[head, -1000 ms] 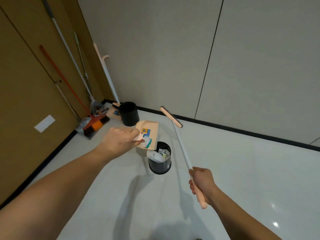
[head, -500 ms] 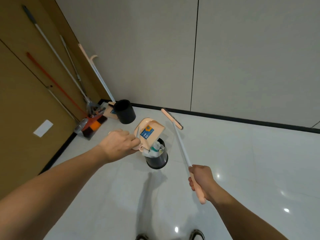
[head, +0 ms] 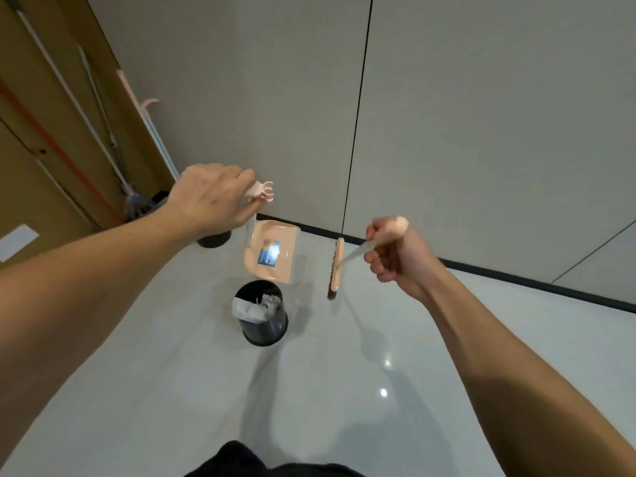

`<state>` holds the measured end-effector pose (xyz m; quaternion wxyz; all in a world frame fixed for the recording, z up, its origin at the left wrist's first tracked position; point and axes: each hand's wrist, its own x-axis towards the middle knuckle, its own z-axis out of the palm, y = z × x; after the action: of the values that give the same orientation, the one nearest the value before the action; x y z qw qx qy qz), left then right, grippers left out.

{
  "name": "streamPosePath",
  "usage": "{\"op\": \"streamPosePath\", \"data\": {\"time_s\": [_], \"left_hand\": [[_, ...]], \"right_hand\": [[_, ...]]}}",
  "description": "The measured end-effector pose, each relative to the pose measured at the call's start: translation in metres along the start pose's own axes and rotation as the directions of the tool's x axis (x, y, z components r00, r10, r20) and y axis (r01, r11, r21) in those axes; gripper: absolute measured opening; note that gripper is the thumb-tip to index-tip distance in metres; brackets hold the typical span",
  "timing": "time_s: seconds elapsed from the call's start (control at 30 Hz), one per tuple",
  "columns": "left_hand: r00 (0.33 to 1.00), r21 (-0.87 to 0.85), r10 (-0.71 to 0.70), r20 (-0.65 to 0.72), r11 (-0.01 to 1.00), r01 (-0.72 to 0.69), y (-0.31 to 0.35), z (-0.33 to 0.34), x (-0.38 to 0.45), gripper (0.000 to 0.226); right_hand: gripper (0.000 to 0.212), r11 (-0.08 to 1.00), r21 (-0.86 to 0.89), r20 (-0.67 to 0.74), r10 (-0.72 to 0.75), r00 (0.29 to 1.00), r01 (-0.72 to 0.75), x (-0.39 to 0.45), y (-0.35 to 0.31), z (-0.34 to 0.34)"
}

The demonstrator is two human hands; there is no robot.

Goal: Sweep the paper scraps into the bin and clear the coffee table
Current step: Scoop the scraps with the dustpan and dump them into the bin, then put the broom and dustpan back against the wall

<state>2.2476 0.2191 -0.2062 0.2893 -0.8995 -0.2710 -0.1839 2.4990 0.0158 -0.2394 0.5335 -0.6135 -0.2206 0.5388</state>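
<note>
- Your left hand (head: 210,197) is closed around the upper end of the long handle of the peach-coloured plastic dustpan (head: 272,251); the pan hangs above the floor, just beyond the bin, with its blue label facing you.
- Your right hand (head: 395,249) is clenched around the pale handle of the peach-coloured long-handled broom (head: 336,265); the broom head hangs clear of the floor, to the right of the dustpan and apart from it.
- The small round black waste bin (head: 265,320) stands upright on the glossy white tiled floor (head: 447,356), below the dustpan and between your two arms.
- The white crumpled paper scraps (head: 256,306) lie inside the bin, reaching close to its rim. Judge the sweeping stage as essentially done: no scraps show on the visible floor, and the pan shows no load from this side.
- The coffee table is not in view, so you cannot confirm whether it is cleared. Treat that part as outstanding.
- A second black bin (head: 213,237) and several long-handled cleaning tools (head: 103,132) rest in the corner to the left, a likely place to return the broom and dustpan.
</note>
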Motion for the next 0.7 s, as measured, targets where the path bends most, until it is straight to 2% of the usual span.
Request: {"op": "streamPosePath", "data": {"time_s": [0.07,0.13,0.23,0.33,0.47,0.57,0.63,0.7], "left_hand": [[1.0,-0.027,0.004,0.011,1.0,-0.004,0.012,0.009,0.016,0.042],[0.999,-0.114,0.046,0.005,0.992,-0.045,0.027,0.025,0.032,0.036],[0.986,-0.249,0.16,0.048,0.958,-0.143,0.05,0.057,0.064,0.026],[0.97,-0.358,0.222,0.094,0.917,-0.175,0.073,0.094,0.109,0.019],[0.943,-0.417,0.331,0.045,0.863,-0.284,0.112,0.138,0.175,0.015],[0.931,-0.461,0.362,0.045,0.834,-0.303,0.121,0.164,0.222,0.02],[0.919,-0.482,0.392,0.051,0.815,-0.321,0.118,0.187,0.249,0.032],[0.898,-0.517,0.438,0.049,0.78,-0.353,0.116,0.207,0.271,0.048]], "right_hand": [[0.022,0.996,-0.093,-0.035,-0.015,0.999,0.012,0.007,-0.031,-0.004],[0.041,0.984,-0.177,-0.085,-0.042,0.995,0.027,0.018,-0.053,-0.007],[0.07,0.98,-0.193,-0.157,-0.077,0.985,0.046,0.043,-0.071,-0.009],[0.067,0.984,-0.171,-0.188,-0.081,0.979,0.049,0.075,-0.089,-0.008],[0.077,0.985,-0.152,-0.227,-0.111,0.968,0.077,0.12,-0.114,-0.001],[0.057,0.997,-0.067,-0.261,-0.065,0.963,0.049,0.154,-0.131,-0.005],[0.043,0.999,0.014,-0.309,-0.025,0.951,0.031,0.176,-0.145,-0.014],[0.038,0.999,0.037,-0.35,-0.016,0.937,0.031,0.197,-0.157,-0.024]]}}
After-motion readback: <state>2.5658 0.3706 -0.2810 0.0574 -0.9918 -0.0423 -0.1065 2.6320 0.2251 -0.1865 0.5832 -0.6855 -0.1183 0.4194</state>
